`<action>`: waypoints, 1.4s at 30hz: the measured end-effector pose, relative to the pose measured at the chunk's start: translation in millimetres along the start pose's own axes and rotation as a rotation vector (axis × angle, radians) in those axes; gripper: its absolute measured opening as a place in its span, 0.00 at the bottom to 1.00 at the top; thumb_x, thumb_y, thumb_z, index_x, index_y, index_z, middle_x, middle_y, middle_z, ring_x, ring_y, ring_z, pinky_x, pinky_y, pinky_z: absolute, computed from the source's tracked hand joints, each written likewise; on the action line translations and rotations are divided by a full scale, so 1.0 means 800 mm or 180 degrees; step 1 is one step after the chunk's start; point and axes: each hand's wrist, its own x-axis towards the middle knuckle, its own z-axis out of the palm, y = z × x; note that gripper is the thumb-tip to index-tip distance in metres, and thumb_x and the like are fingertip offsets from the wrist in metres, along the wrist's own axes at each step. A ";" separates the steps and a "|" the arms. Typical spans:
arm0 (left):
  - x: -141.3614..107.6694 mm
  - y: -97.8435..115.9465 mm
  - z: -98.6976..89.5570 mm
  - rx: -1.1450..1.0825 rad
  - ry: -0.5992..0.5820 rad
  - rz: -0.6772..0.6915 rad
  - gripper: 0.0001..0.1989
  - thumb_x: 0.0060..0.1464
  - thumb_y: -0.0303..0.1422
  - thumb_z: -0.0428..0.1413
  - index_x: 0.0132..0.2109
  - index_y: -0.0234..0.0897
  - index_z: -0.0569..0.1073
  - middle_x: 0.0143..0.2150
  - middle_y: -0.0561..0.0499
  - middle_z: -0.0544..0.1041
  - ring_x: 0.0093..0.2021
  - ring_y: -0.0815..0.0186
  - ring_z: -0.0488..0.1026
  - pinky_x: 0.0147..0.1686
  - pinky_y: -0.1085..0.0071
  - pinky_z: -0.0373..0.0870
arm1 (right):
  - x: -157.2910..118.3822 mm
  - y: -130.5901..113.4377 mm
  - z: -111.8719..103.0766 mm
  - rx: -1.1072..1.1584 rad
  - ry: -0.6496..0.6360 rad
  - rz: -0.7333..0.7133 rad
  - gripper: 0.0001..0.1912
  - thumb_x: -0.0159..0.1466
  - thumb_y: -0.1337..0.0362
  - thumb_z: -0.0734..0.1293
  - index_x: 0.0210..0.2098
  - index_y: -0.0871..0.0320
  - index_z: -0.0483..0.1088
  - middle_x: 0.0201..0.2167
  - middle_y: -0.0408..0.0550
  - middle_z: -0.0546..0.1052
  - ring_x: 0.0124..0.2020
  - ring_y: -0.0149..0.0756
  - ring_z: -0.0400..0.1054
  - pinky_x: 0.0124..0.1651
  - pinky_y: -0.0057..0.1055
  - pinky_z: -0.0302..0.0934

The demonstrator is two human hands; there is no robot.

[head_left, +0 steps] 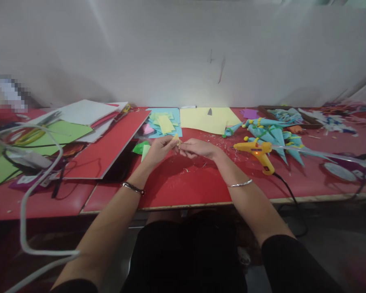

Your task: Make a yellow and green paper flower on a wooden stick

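Note:
Over the red table mat (186,183), my two hands meet in front of me. My left hand (161,148) is closed, pinching a small folded piece of yellow paper (176,138) whose pointed tip sticks up past the fingers. My right hand (199,147) has its fingertips closed at the lower end of the same piece, which the fingers mostly cover. Behind the hands, yellow paper strips (165,123) lie heaped on a blue sheet (151,132). To the right lies a yellow glue gun (258,152) with its orange light lit and a clear glue stick (305,151) in its back.
Blue paper cones (270,136) with yellow-green trim are piled behind the glue gun. A yellow sheet (201,120) lies near the wall. Red-faced board (106,142) and a white cable (26,211) take up the left. Paper scraps dot the mat; a black cord (288,189) hangs over the edge.

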 end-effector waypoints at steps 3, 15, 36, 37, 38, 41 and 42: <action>0.001 0.000 -0.001 -0.0109 0.0004 -0.0132 0.11 0.49 0.37 0.52 0.27 0.33 0.69 0.18 0.54 0.71 0.20 0.72 0.68 0.25 0.75 0.64 | 0.002 0.002 0.001 -0.0195 0.0067 -0.0013 0.21 0.64 0.56 0.51 0.22 0.62 0.62 0.09 0.35 0.55 0.12 0.21 0.46 0.19 0.21 0.42; 0.010 -0.017 -0.006 -0.0380 0.0656 -0.0235 0.11 0.49 0.36 0.53 0.25 0.33 0.67 0.18 0.55 0.70 0.18 0.74 0.66 0.23 0.77 0.62 | 0.015 -0.004 0.024 -0.3720 0.1825 0.0029 0.16 0.65 0.59 0.50 0.38 0.57 0.66 0.34 0.49 0.74 0.30 0.34 0.65 0.26 0.27 0.41; 0.001 -0.002 0.003 -0.1893 0.0307 -0.0172 0.14 0.45 0.41 0.57 0.24 0.35 0.68 0.16 0.57 0.64 0.23 0.72 0.68 0.29 0.73 0.66 | 0.010 -0.006 0.021 0.1043 0.0468 -0.0536 0.16 0.62 0.57 0.57 0.22 0.60 0.59 0.10 0.32 0.51 0.12 0.21 0.41 0.17 0.22 0.36; 0.001 -0.001 0.003 -0.1881 0.0329 -0.0237 0.15 0.45 0.42 0.57 0.23 0.35 0.67 0.16 0.57 0.64 0.23 0.72 0.67 0.29 0.73 0.66 | 0.011 -0.006 0.022 0.1155 0.0371 -0.0506 0.16 0.62 0.56 0.56 0.23 0.59 0.58 0.09 0.32 0.50 0.12 0.21 0.39 0.16 0.22 0.36; 0.000 -0.001 0.003 -0.1856 0.0355 -0.0301 0.16 0.46 0.42 0.56 0.21 0.34 0.66 0.16 0.56 0.64 0.22 0.72 0.67 0.29 0.73 0.66 | 0.011 -0.005 0.023 0.1247 0.0281 -0.0469 0.16 0.62 0.55 0.56 0.23 0.58 0.57 0.09 0.31 0.49 0.12 0.21 0.37 0.16 0.22 0.35; 0.001 -0.004 0.001 -0.1719 0.0444 -0.0364 0.17 0.47 0.43 0.55 0.20 0.35 0.64 0.17 0.55 0.66 0.22 0.72 0.67 0.28 0.73 0.65 | 0.014 -0.006 0.028 0.1182 0.0320 -0.0405 0.16 0.63 0.55 0.53 0.24 0.57 0.55 0.10 0.31 0.48 0.12 0.22 0.36 0.16 0.23 0.36; 0.002 -0.005 0.000 -0.1626 0.0493 -0.0340 0.17 0.46 0.42 0.55 0.20 0.34 0.65 0.17 0.55 0.66 0.22 0.72 0.66 0.28 0.74 0.65 | 0.015 -0.007 0.029 0.0973 0.0483 -0.0422 0.16 0.63 0.56 0.53 0.24 0.58 0.56 0.11 0.32 0.50 0.12 0.22 0.39 0.17 0.23 0.37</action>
